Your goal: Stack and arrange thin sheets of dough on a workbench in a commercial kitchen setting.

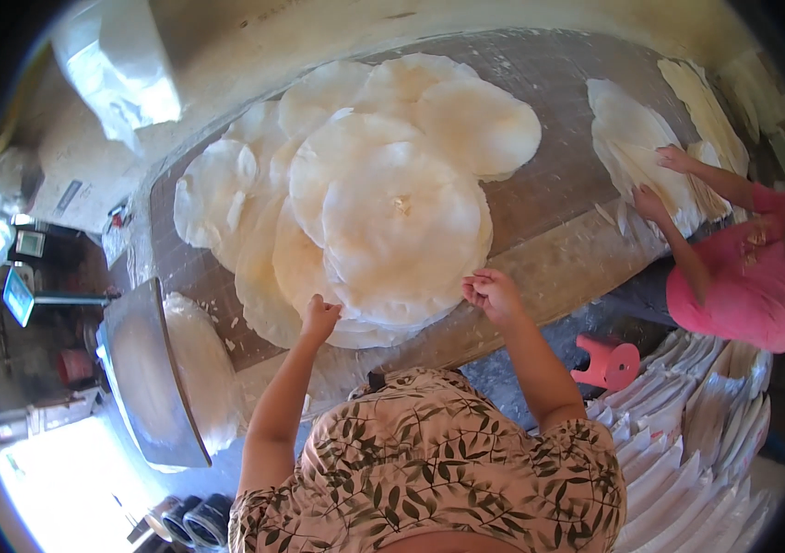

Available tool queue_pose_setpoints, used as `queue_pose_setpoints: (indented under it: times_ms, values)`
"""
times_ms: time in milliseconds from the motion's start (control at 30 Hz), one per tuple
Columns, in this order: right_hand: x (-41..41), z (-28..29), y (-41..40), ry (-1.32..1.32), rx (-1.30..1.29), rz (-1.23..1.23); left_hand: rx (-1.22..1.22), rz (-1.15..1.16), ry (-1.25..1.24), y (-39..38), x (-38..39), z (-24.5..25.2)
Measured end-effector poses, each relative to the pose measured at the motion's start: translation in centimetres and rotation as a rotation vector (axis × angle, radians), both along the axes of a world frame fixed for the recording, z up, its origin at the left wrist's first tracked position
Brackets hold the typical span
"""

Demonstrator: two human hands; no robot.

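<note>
Large, thin, pale round sheets (pixel 402 221) lie in an overlapping pile on the brown table before me. My left hand (pixel 322 318) is at the near left edge of the top sheets, its fingers pinched together at the rim. My right hand (pixel 489 294) is at the near right edge of the same sheets, fingers curled. Whether it grips the rim cannot be told. The uppermost sheet lies flat, with a small rough yellowish spot in its middle. More sheets (pixel 479 128) spread out behind it and to its left.
At the right, a person in a pink top (pixel 745 276) handles pale sheets (pixel 634 145). A red plastic stool (pixel 606 363) stands below the table edge, near many plastic-wrapped stacks (pixel 676 442). A dark board (pixel 150 377) leans beside a wrapped stack (pixel 202 366) at the left.
</note>
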State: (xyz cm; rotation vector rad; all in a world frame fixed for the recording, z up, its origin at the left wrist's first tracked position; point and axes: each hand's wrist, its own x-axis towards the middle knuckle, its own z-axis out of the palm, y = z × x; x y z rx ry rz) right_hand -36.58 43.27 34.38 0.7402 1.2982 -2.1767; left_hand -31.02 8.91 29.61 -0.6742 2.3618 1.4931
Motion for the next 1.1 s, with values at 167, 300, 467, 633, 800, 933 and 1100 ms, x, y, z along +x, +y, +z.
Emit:
queue_pose_setpoints:
  times_ms: [167,300,467,633,800,933,1100]
  values:
    - [-0.8,5.6,-7.4,0.164,-0.202,0.244,-0.112,0.132,-0.154,-4.3,4.7,2.2]
    - [-0.4,12.6,-12.5,0.25,-0.228,0.49,-0.222,0.226,-0.143,-7.0,8.7,-1.0]
    - [1.2,22.3,-17.8,0.266,-0.437,0.823,-0.246,0.462,-0.185,-10.3,11.1,-2.4]
    - [3.6,30.5,-20.7,0.112,-0.83,1.118,-0.304,0.627,-0.259,-14.3,8.6,-5.2]
    - [4.4,29.2,-24.7,0.617,-1.093,1.037,-0.339,0.672,-0.234,-15.6,4.9,-2.4]
    - [4.8,28.5,-26.8,0.576,-1.077,1.043,-0.31,0.643,-0.218,-18.2,4.6,-6.0]
    - [3.4,25.4,-29.2,0.696,-0.516,1.119,-0.059,0.619,-0.125,-19.6,4.7,-5.6]
